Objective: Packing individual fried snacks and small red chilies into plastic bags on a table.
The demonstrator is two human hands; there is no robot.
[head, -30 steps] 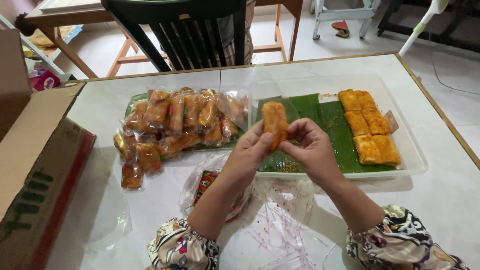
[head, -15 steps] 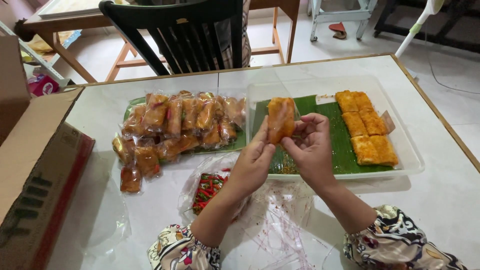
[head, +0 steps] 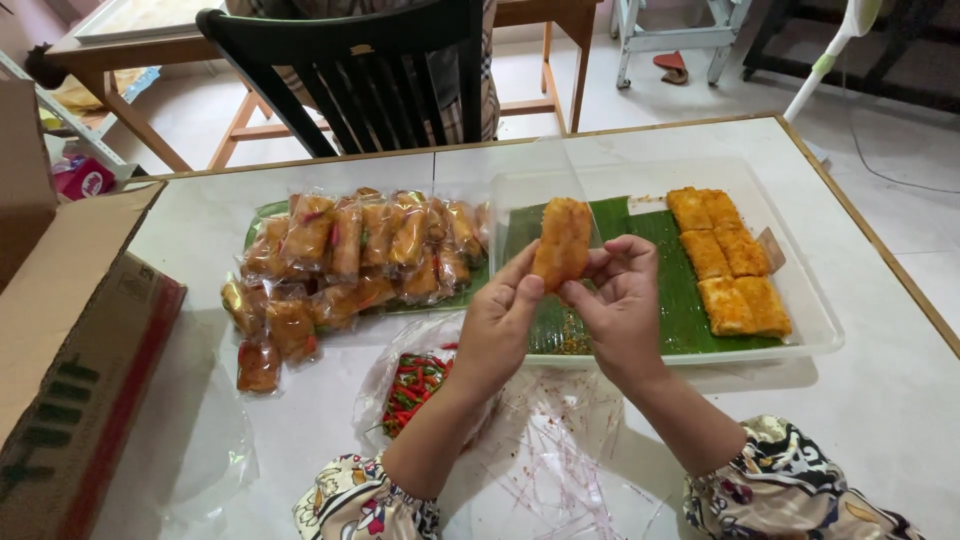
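both hands pinch one golden fried snack (head: 562,242) between them, held upright above the near edge of the clear plastic tray (head: 815,320); the left hand (head: 497,330) has its grip pressed on the snack's lower left side with thumb and fingertips, and the right hand (head: 622,305) closes its grip on the lower right side, fingers curled toward the palm. whether a thin clear wrapper is around the snack cannot be told. under the hands the tray is lined with a green banana leaf (head: 675,290), scattered with crumbs at its near edge, and at the tray's right end lies a cluster of unwrapped fried snacks (head: 728,262) in two rows, touching each other. to the left of the tray, on a second leaf, sits a heap of wrapped snacks (head: 345,262) in clear bags, spilling toward the left onto the white desk (head: 880,400). just below the left wrist lies a clear bag of red and green chillies (head: 412,385), and loose clear plastic bags (head: 560,460) are spread on the desk between the forearms. an open cardboard box (head: 70,340) stands at the left edge, and a black chair (head: 365,70) is pushed up to the far side of the desk. patterned sleeves (head: 790,495) cover both forearms near the bottom.
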